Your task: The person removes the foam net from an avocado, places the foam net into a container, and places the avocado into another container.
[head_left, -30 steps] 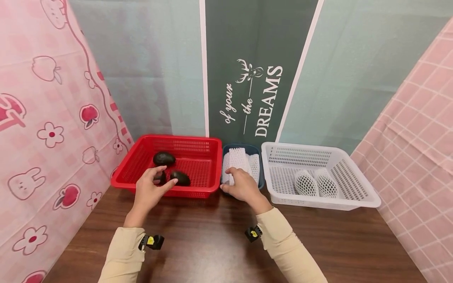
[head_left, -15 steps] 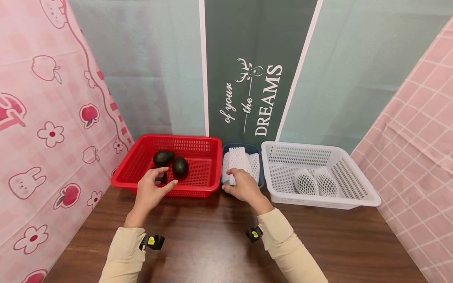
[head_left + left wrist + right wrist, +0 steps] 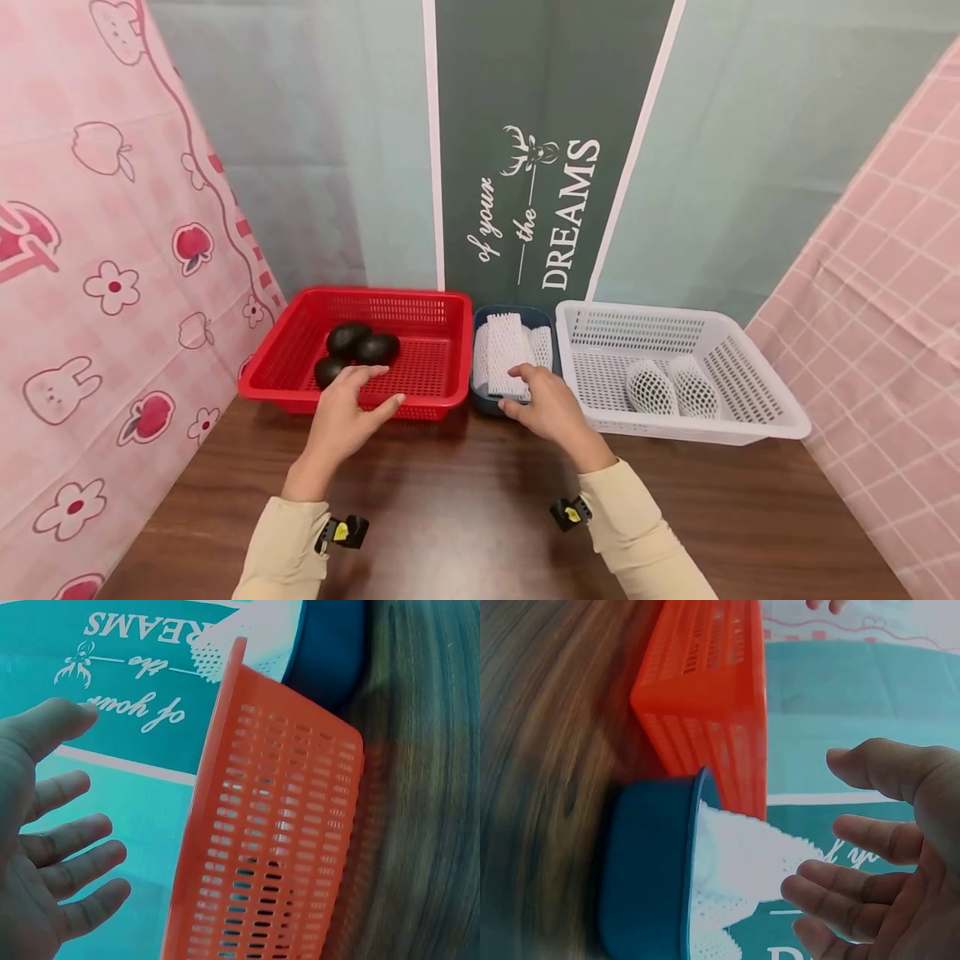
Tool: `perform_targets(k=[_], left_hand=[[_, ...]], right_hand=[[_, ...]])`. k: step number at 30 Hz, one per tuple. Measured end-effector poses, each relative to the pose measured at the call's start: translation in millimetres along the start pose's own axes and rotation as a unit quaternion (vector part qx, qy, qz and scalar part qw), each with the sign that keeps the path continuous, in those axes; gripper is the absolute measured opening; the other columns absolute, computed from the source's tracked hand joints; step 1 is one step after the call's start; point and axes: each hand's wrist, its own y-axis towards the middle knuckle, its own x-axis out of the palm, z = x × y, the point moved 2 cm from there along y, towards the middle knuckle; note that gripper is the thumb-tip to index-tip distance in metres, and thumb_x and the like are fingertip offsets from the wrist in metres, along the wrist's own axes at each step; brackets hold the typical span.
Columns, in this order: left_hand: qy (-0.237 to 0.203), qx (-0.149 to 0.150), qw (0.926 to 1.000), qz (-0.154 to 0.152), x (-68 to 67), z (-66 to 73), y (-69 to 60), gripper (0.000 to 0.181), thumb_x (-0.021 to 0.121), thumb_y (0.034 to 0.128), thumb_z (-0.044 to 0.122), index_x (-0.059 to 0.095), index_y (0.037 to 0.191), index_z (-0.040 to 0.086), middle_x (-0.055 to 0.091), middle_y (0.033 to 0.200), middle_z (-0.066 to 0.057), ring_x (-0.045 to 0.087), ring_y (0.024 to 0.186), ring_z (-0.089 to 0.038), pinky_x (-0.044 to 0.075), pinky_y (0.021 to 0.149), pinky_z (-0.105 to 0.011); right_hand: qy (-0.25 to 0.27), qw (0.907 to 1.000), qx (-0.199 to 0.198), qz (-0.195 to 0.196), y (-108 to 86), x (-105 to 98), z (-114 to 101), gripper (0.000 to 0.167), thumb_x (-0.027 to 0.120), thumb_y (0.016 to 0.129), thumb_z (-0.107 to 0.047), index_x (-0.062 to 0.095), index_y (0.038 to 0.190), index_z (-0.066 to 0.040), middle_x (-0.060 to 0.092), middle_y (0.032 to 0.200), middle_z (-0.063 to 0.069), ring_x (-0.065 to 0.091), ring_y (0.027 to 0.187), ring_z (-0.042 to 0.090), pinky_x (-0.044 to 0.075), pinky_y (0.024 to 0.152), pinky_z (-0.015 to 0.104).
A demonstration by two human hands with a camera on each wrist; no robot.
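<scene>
Three dark avocados lie together in the left part of the red basket. Over that basket's front rim my left hand hovers with thumb and fingers apart, holding nothing. White foam net sleeves fill the small dark blue bin in the middle. My right hand is near the bin's front right corner, its fingers relaxed and nothing in them. In the right wrist view the right hand appears apart from the sleeves. The white basket holds two net-covered, egg-shaped items side by side.
All three containers stand in a row at the back of the brown wooden table. A green printed cloth hangs behind them. Pink cloths close off the left and right sides.
The loose avocado on the right of the red basket has turned and settled against another one. Both hands have shifted right and slightly back toward the body, uncovering more of the third avocado.
</scene>
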Motion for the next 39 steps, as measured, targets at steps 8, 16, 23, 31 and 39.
perform_targets(k=[8, 16, 23, 31, 39], left_hand=[[0.053, 0.017, 0.9979, -0.035, 17.5, 10.6, 4.0, 0.046, 0.079, 0.0719, 0.026, 0.065, 0.111, 0.006, 0.059, 0.106, -0.010, 0.056, 0.093, -0.025, 0.049, 0.077, -0.043], [0.076, 0.025, 0.9946, -0.066, 33.4, 25.8, 8.2, 0.047, 0.080, 0.0695, 0.028, 0.066, 0.110, 0.008, 0.061, 0.103, -0.008, 0.058, 0.091, -0.024, 0.050, 0.074, -0.041], [0.085, 0.017, 0.9891, -0.120, 42.5, 32.9, 7.8, 0.050, 0.080, 0.0695, 0.031, 0.066, 0.112, 0.010, 0.060, 0.106, -0.007, 0.057, 0.093, -0.023, 0.047, 0.075, -0.042], [0.085, 0.045, 0.9841, -0.149, 47.0, 43.0, 8.7, 0.048, 0.080, 0.0700, 0.031, 0.066, 0.112, 0.012, 0.060, 0.105, -0.007, 0.057, 0.094, -0.023, 0.047, 0.077, -0.042], [0.098, 0.076, 0.9806, -0.151, 57.2, 51.8, 8.1, 0.047, 0.078, 0.0716, 0.033, 0.066, 0.112, 0.012, 0.060, 0.106, -0.006, 0.057, 0.097, -0.023, 0.046, 0.079, -0.043]], right_hand=[[-0.029, 0.9991, 0.007, -0.029, -1.7, -6.2, 15.0, 0.049, 0.074, 0.077, -0.027, 0.059, 0.118, -0.004, 0.060, 0.110, 0.017, 0.056, 0.097, 0.031, 0.045, 0.081, 0.045], [-0.060, 0.9950, 0.001, -0.079, -3.6, -22.2, 32.9, 0.052, 0.074, 0.078, -0.027, 0.057, 0.120, -0.002, 0.056, 0.109, 0.020, 0.055, 0.097, 0.033, 0.044, 0.082, 0.047], [-0.068, 0.9930, -0.042, -0.087, -2.6, -33.4, 44.9, 0.050, 0.073, 0.077, -0.025, 0.058, 0.118, 0.001, 0.057, 0.107, 0.020, 0.055, 0.095, 0.033, 0.044, 0.081, 0.047], [-0.068, 0.9918, -0.038, -0.101, -0.6, -44.2, 56.1, 0.049, 0.072, 0.078, -0.023, 0.058, 0.117, 0.003, 0.056, 0.110, 0.023, 0.053, 0.101, 0.038, 0.042, 0.084, 0.050], [-0.071, 0.9935, -0.018, -0.087, -2.7, -51.5, 74.1, 0.049, 0.072, 0.079, -0.020, 0.057, 0.118, 0.006, 0.056, 0.114, 0.027, 0.050, 0.108, 0.044, 0.040, 0.088, 0.054]])
